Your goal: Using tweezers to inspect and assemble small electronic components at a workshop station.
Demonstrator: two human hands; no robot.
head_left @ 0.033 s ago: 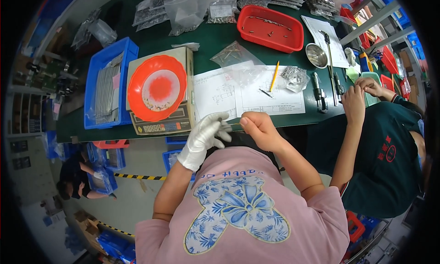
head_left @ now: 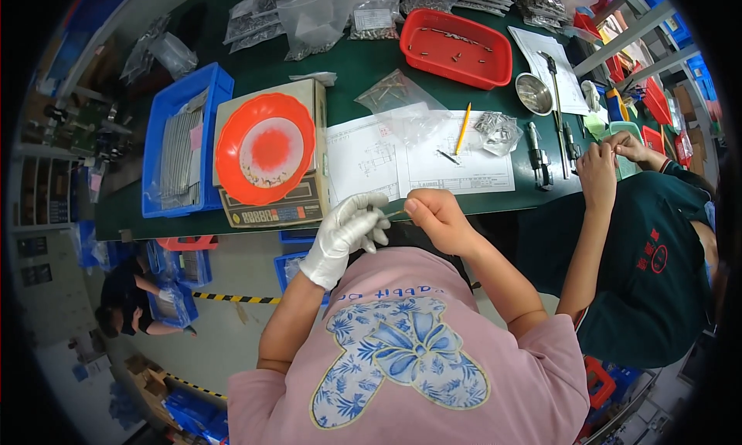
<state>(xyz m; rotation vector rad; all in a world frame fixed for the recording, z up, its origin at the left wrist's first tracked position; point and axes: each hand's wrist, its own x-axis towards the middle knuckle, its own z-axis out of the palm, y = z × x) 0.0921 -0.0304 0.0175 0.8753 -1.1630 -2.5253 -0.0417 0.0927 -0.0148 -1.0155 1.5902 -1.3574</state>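
Observation:
My left hand, in a white glove, is closed with its fingers curled around one end of a thin brownish rod. My bare right hand is closed too, pinching the rod's other end between thumb and forefinger. Both hands are just off the front edge of the green table, close to my body. Beyond them lie printed drawing sheets, carrying a yellow pencil, a clear bag with small pins and a crumpled clear bag.
To the left, a scale bears an orange dish beside a blue bin. At the back is a red tray with small metal parts. A metal bowl and a caliper-like tool lie right, near a co-worker's hands.
My left gloved fingers have curled in more closely around the end of the rod. My right hand has hardly moved.

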